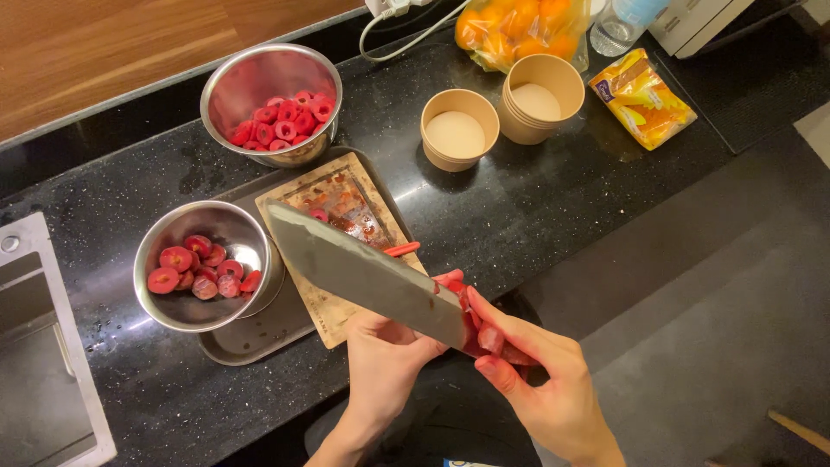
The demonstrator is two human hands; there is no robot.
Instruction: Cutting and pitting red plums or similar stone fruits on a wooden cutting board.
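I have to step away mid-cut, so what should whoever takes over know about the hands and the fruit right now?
Left hand: grips the cleaver, blade pointing up and away over the cutting board.
Right hand: holds red fruit pieces against the blade, off the board.
Near bowl: thick red halves. Far bowl: cored red rings.
One red scrap lies at the board's edge; board sits on a dark tray.
Done: both bowls partly filled. Left: the pieces in hand are not yet in a bowl.
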